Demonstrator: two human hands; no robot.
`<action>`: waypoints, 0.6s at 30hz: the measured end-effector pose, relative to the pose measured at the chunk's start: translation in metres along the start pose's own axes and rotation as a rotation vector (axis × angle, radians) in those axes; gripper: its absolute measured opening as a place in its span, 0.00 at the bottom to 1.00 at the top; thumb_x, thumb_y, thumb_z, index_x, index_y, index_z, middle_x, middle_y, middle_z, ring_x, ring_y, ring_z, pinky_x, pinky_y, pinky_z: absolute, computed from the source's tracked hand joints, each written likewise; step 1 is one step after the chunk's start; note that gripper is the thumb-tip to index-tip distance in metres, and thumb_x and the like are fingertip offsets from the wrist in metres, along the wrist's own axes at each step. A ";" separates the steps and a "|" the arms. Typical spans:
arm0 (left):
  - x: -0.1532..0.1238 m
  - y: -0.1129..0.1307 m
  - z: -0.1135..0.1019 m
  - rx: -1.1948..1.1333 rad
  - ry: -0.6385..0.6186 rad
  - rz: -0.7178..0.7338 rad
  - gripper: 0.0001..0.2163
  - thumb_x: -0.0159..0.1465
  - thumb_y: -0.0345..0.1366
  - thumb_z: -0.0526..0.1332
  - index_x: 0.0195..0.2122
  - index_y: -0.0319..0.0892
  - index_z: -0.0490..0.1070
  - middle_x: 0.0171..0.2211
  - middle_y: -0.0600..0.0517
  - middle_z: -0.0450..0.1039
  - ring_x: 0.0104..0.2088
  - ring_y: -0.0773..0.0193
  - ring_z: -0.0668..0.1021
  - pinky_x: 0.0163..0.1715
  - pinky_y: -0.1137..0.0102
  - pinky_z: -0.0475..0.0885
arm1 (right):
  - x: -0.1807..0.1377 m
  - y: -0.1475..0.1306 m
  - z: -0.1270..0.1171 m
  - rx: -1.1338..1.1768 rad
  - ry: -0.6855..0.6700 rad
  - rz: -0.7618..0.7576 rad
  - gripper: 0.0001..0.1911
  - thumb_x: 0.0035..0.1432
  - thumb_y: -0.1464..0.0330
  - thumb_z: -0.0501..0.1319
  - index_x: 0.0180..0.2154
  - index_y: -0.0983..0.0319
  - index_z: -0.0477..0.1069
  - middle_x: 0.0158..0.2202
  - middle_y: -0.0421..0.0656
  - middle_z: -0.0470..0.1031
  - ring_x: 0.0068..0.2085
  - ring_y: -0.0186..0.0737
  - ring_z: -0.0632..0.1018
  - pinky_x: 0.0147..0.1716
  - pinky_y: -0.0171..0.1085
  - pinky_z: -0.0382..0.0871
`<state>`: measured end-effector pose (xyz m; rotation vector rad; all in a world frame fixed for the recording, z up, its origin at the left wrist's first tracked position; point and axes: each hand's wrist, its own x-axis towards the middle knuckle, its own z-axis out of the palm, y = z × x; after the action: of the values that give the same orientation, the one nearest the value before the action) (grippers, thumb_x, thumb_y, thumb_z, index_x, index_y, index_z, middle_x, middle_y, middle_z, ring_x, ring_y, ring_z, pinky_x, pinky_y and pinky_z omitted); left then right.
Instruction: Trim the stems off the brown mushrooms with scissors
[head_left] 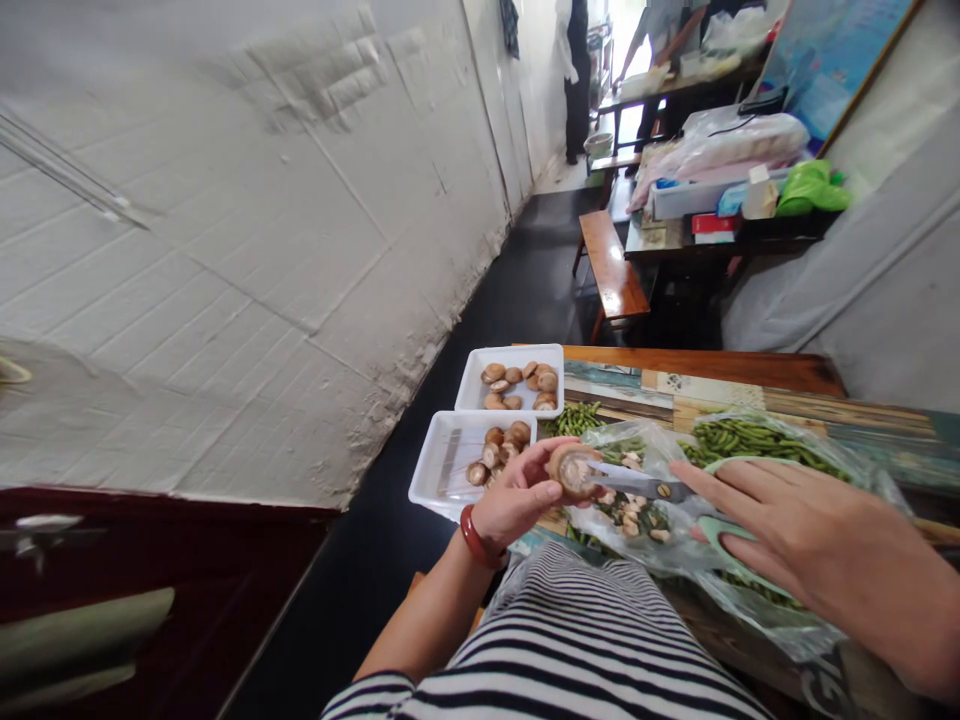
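My left hand [521, 497] is closed round a brown mushroom [568, 470], its pale underside turned towards the right. In my right hand [795, 520] is a pair of scissors [670, 489] with light green handles, my fingers through the loops. The blades reach to the mushroom's underside, where the stem sits; whether they touch it I cannot tell. Below the blades, cut mushroom stems [632, 515] lie on a clear plastic bag [671, 450]. Left of my left hand, a white tray [431, 460] holds several whole mushrooms.
A second white tray [466, 380] with mushrooms stands behind the first. Green bean pods [757, 440] lie in plastic on the patterned table [622, 390]. Beyond are a wooden bench [609, 260] and a cluttered table [645, 238]. People stand at the far end. A white wall [300, 260] runs along the left.
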<state>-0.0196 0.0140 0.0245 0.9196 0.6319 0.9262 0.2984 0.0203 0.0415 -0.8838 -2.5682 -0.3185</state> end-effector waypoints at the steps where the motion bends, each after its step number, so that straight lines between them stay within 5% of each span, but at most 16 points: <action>1: 0.000 0.000 0.001 0.004 -0.006 -0.001 0.25 0.63 0.39 0.73 0.61 0.48 0.73 0.60 0.40 0.76 0.48 0.50 0.85 0.45 0.66 0.79 | 0.002 0.000 -0.002 -0.013 0.015 0.003 0.24 0.65 0.72 0.53 0.61 0.62 0.70 0.38 0.42 0.81 0.35 0.42 0.83 0.34 0.42 0.78; 7: -0.001 -0.003 0.000 0.009 0.003 0.000 0.26 0.62 0.40 0.73 0.61 0.47 0.73 0.60 0.40 0.77 0.48 0.51 0.85 0.45 0.66 0.79 | 0.013 0.000 -0.014 -0.072 0.069 -0.030 0.22 0.66 0.72 0.48 0.54 0.61 0.74 0.32 0.41 0.80 0.30 0.42 0.82 0.29 0.43 0.78; 18: -0.002 -0.001 0.002 -0.023 -0.017 -0.010 0.26 0.62 0.43 0.73 0.61 0.46 0.74 0.57 0.39 0.79 0.47 0.51 0.86 0.42 0.69 0.79 | -0.005 0.011 -0.003 -0.075 -0.002 -0.078 0.28 0.61 0.71 0.55 0.63 0.60 0.68 0.40 0.43 0.83 0.36 0.44 0.84 0.33 0.42 0.80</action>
<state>-0.0184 0.0115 0.0243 0.9027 0.6101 0.9146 0.3098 0.0251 0.0429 -0.8118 -2.6120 -0.4390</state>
